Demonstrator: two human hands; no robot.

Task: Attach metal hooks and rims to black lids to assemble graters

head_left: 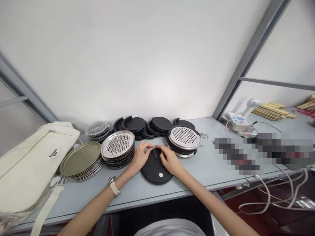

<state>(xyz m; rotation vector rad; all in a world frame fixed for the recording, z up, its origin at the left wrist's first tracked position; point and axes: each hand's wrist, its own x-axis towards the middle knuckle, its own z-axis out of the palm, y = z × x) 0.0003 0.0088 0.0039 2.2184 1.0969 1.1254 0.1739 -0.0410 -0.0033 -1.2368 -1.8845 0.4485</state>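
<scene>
A black round disc (157, 170) with a short strap and a white dot lies on the table in front of me. At its far edge, my left hand (142, 153) and my right hand (171, 159) meet from both sides, fingertips pinched together by the strap. Between them shows a small shiny metal ring (155, 147), mostly covered by the fingers. Left of the disc stands a stack of round metal graters (118, 144). Behind my right hand is another stack, topped by a slotted metal grater disc (185, 137) in a black holder.
Black round holders (135, 125) are piled along the wall. Small wire hooks (203, 135) lie beside the right stack. To the left are stacked gold-toned round plates (81, 159) and a cream bag (36, 160). Cables (268, 193) hang at the right, near a white scanner (252, 104).
</scene>
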